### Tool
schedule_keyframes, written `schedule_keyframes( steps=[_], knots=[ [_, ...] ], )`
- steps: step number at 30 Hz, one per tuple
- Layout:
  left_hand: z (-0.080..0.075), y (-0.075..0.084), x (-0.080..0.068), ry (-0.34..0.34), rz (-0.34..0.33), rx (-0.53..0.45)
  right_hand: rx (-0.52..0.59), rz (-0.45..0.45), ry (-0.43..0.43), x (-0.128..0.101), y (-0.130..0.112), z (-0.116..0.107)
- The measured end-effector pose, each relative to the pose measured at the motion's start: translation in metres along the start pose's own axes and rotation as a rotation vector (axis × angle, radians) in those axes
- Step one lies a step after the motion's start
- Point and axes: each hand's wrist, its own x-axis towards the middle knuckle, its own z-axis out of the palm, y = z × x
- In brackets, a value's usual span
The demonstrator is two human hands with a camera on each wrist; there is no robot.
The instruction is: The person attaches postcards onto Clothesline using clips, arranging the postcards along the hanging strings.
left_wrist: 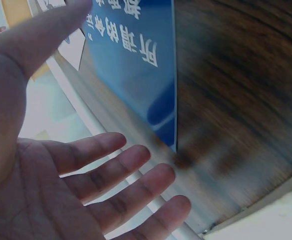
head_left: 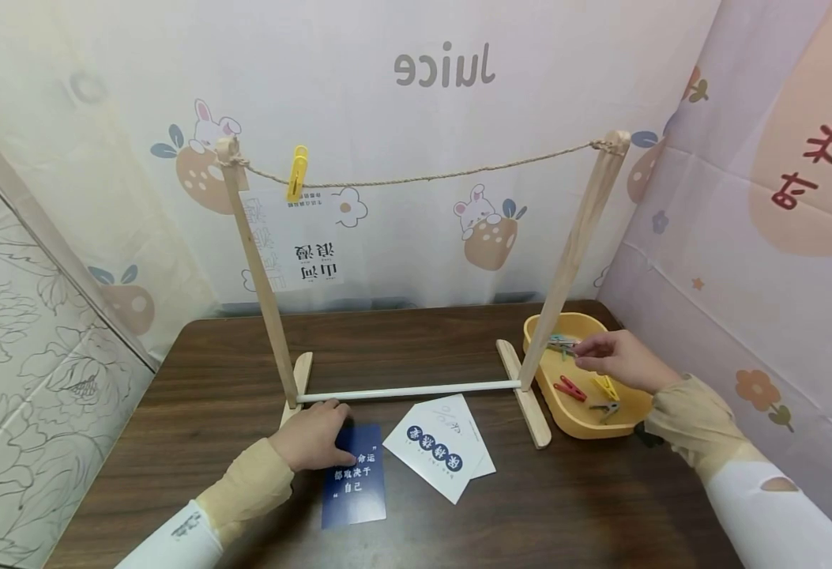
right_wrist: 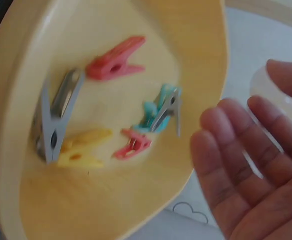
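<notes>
My left hand [head_left: 314,437] lies over the top left corner of a dark blue card [head_left: 359,502] with white writing. In the left wrist view its fingers [left_wrist: 128,192] are spread and loosely bent, with the thumb over the card [left_wrist: 136,70]. Over the far part of a yellow plastic basin [head_left: 579,431] hovers my right hand [head_left: 618,359], fingers relaxed. The right wrist view shows nothing between its fingers [right_wrist: 228,145]. Inside the basin lie a red clothespin [right_wrist: 117,60], a grey one [right_wrist: 56,117], a yellow one [right_wrist: 83,147], and a smaller pink, teal and grey group [right_wrist: 158,110].
A wooden stand with two posts [head_left: 262,276] carries a twine line [head_left: 423,180]; a yellow clothespin [head_left: 298,174] hangs near its left end. A white rod [head_left: 408,391] joins the feet. White cards [head_left: 430,454] overlap on the brown table [head_left: 529,506]. Printed curtains hang behind.
</notes>
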Motion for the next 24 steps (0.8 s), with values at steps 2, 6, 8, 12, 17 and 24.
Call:
schedule_keyframes(
  steps=[2, 6, 8, 12, 17, 24],
  knots=[
    [0.000, 0.002, -0.001, -0.007, 0.009, 0.008, -0.054, 0.022, 0.006, 0.001, 0.001, -0.002],
    [0.001, 0.005, -0.002, -0.015, 0.042, 0.037, -0.185, 0.070, 0.020, 0.004, 0.003, -0.004],
    [0.001, 0.005, -0.002, -0.012, 0.056, 0.044, -0.230, 0.091, 0.026, 0.006, 0.005, -0.004],
    [0.002, 0.006, -0.001, -0.009, 0.062, 0.039, -0.287, 0.127, 0.021, 0.009, 0.011, -0.005],
    [0.002, 0.006, 0.002, -0.037, 0.045, 0.029, -0.366, 0.168, -0.009, 0.013, 0.019, -0.005],
    [0.002, 0.007, 0.005, -0.065, 0.036, 0.020, -0.409, 0.240, -0.079, 0.018, 0.026, 0.000]
  ],
)
